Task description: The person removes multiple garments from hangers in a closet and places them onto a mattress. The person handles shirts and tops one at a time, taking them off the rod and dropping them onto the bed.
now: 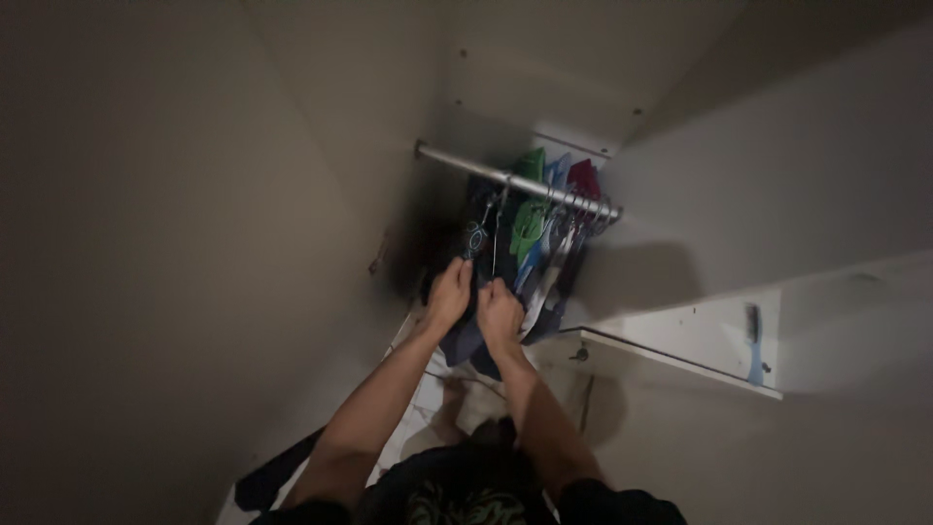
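Both my hands reach into an open wardrobe. My left hand and my right hand are side by side, each closed on a dark garment that hangs from a thin wire hanger. The hanger's hook is on a metal rail above. To the right on the same rail hang green, blue and dark red clothes on several hangers.
The wardrobe's pale side walls close in on left and right. An open white wardrobe door with a handle juts out at the right. A dark cloth lies on the pale floor below my arms.
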